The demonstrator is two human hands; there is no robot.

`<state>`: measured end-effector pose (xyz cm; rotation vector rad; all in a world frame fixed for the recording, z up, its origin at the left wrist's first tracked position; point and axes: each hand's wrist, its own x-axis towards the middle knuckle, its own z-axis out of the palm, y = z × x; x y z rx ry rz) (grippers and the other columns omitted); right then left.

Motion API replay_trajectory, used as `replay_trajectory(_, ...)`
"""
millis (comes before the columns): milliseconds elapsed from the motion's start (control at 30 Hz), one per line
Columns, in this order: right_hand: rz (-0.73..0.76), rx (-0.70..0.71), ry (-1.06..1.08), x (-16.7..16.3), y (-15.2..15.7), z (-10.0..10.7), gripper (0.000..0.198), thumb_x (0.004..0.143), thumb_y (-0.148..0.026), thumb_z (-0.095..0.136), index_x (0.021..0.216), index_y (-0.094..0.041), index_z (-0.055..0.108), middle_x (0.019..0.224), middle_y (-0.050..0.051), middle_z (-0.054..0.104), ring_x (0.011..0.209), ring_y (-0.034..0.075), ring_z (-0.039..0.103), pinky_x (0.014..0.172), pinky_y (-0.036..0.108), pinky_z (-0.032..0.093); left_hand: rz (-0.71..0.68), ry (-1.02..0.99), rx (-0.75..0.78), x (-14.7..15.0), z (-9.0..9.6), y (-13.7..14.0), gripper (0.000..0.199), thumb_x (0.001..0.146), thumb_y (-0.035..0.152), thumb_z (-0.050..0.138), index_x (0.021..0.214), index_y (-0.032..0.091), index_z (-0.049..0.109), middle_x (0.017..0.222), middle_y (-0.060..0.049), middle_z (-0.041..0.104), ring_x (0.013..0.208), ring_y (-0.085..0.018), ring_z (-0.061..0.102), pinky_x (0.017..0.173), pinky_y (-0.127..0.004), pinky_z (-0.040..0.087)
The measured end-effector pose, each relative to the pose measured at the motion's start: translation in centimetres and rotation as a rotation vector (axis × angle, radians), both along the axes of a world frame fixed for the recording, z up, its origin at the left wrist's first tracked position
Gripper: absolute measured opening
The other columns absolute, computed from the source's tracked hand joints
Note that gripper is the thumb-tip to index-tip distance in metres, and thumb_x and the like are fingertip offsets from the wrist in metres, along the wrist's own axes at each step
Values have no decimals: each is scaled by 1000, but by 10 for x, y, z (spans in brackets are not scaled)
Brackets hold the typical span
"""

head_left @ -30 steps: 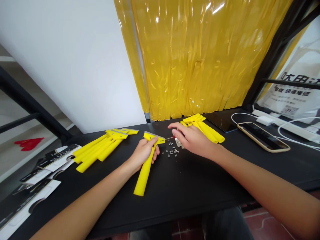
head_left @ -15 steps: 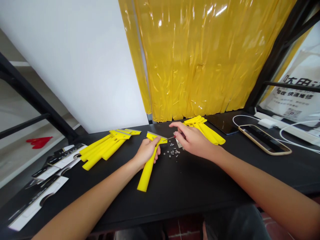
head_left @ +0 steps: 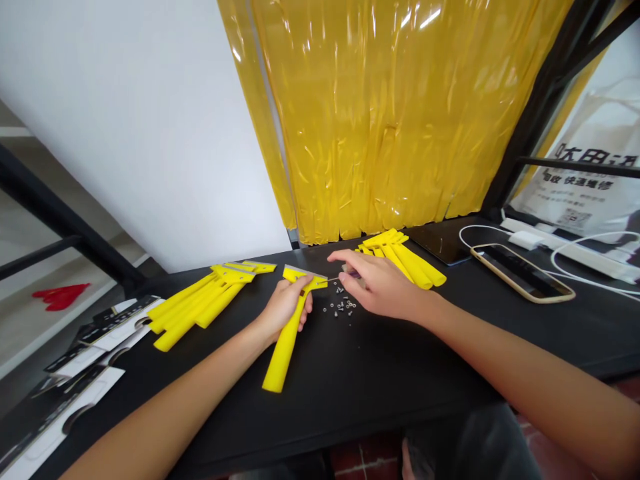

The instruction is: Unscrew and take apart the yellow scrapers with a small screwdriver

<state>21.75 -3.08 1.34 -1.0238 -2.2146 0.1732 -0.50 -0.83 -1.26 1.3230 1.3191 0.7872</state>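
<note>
My left hand [head_left: 286,305] is wrapped round a yellow scraper [head_left: 284,350] near its head, thumb on top. The scraper has a metal blade edge along its far side, and its handle points toward me. In my right hand [head_left: 383,283] is a thin screwdriver [head_left: 335,279], its shaft reaching the right end of the scraper's head; the fingers hide most of its handle. Several small screws and nuts [head_left: 343,305] lie loose on the black table between my hands. More yellow scrapers [head_left: 197,303] with blades are piled at left. Other yellow scraper pieces [head_left: 413,261] lie behind my right hand.
White-and-black cards [head_left: 93,383] are stacked at the left edge. A phone [head_left: 523,273], a dark flat tablet-like slab [head_left: 443,241] and a power strip [head_left: 570,248] with white cables occupy the right. A yellow plastic curtain [head_left: 390,133] and a white panel [head_left: 150,133] stand behind.
The camera view has turned slightly, so the table things sit a little further left. Both hands keep their grips, and the screwdriver stays at the scraper's head.
</note>
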Motion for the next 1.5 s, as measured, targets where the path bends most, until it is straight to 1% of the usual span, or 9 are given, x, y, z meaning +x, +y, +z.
replay_trajectory(133,-75,-56,-17,1,4,-2,37,104,-36,35,132,-22,55,89,4,73,74,20,66,70,32,44,6,16,-19,-2,3,-3,59,91,56,52,46,17,55,34,-1,43,27,-11,40,30,-21,33)
replay_trajectory(267,-23,-29,18,4,6,-1,41,98,-27,44,139,-22,49,96,4,73,74,17,64,71,30,44,-15,-16,-38,-2,4,-7,59,91,56,53,46,17,55,33,-1,43,27,-11,40,30,-21,32)
replay_trajectory(367,4,29,65,6,5,2,35,97,-29,49,130,-22,57,103,5,72,79,16,64,73,29,44,-33,-98,-50,0,2,-11,59,91,56,52,47,17,56,33,-2,43,26,-12,41,29,-21,31)
replay_trajectory(567,-48,29,100,8,2,6,31,101,-34,44,126,-23,59,76,-2,66,62,13,57,64,27,40,-97,-84,-88,3,3,-16,61,91,59,52,46,17,57,34,-2,43,28,-11,41,30,-21,33)
replay_trajectory(767,42,132,103,5,0,6,33,97,-29,49,129,-22,57,109,7,70,82,16,62,74,29,45,-103,-21,-116,4,7,-16,64,91,64,50,46,18,57,35,-3,44,28,-11,41,30,-22,35)
replay_trajectory(967,-19,70,38,6,-2,6,26,101,-33,45,116,-22,64,86,1,72,70,14,62,68,27,42,-148,38,-109,2,3,-15,66,89,69,50,49,17,59,38,-3,47,29,-12,44,30,-23,36)
replay_trajectory(1167,67,123,41,5,-6,8,32,92,-23,51,122,-21,61,114,6,71,87,17,65,78,29,45,-165,47,-104,3,4,-15,64,89,67,52,50,17,59,40,-2,47,31,-12,45,31,-24,38)
replay_trajectory(1333,-12,55,47,5,-4,7,26,100,-34,46,116,-21,63,84,1,72,68,14,61,66,27,41,-174,49,-98,3,4,-15,64,88,68,53,52,16,59,43,-3,50,31,-12,46,30,-23,39)
replay_trajectory(1500,27,110,28,5,-4,7,32,95,-24,50,125,-21,60,94,3,72,72,14,60,70,27,41,-197,58,-108,2,5,-14,64,88,68,52,52,16,60,42,-3,49,32,-12,47,30,-23,39)
